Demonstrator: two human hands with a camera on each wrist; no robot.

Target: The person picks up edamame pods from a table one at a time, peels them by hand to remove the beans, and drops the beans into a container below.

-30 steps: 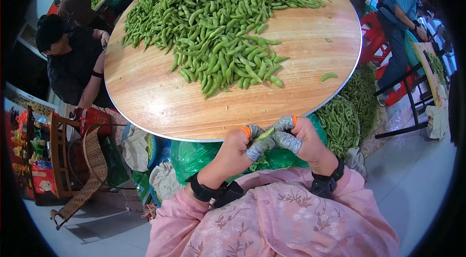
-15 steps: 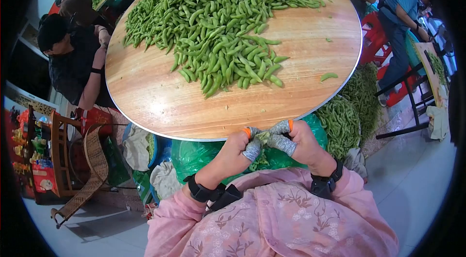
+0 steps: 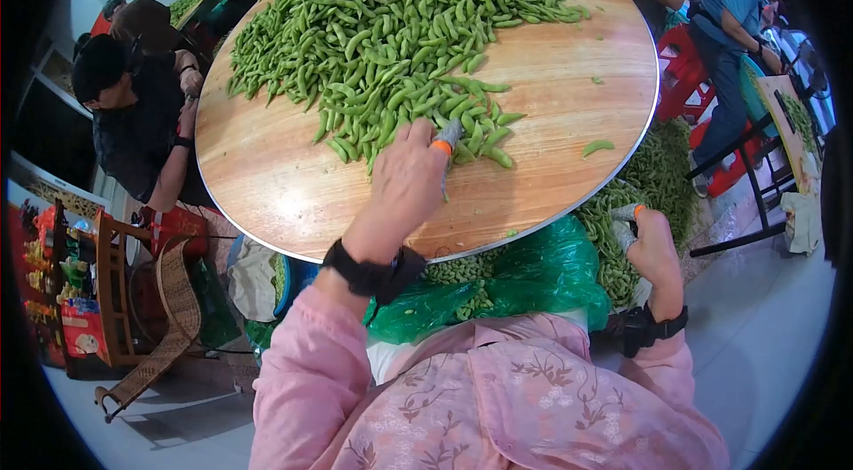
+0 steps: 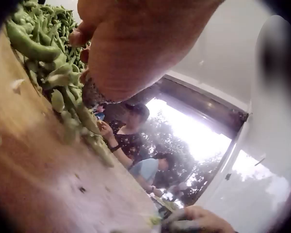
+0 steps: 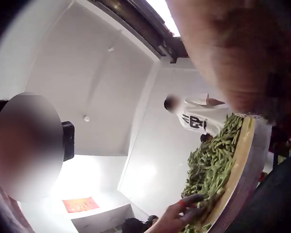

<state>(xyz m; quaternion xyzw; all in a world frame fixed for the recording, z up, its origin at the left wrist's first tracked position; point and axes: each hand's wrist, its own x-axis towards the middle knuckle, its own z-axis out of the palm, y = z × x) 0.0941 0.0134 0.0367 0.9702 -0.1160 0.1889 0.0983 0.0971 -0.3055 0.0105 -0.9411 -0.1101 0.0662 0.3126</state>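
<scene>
On the round wooden table lies a big pile of green bean pods. My left hand reaches to the near edge of this pile, its fingers among the pods and partly hidden by the back of the hand. In the right wrist view, the fingers of that left hand stretch loosely over the pods. Off the table to the right, my right hand hangs over a heap of pods, thumb and forefinger apart. Grey sleeves with orange edges cover some fingertips.
A green plastic bag with beans in it lies between table and lap. One single pod rests near the table's right side. A person in a black cap sits at the left. A woven chair stands lower left.
Both hands were together over the table's near edge, pinching a pod between them. Now they are apart: the left has gone forward to the pile, the right outward to the heap.
</scene>
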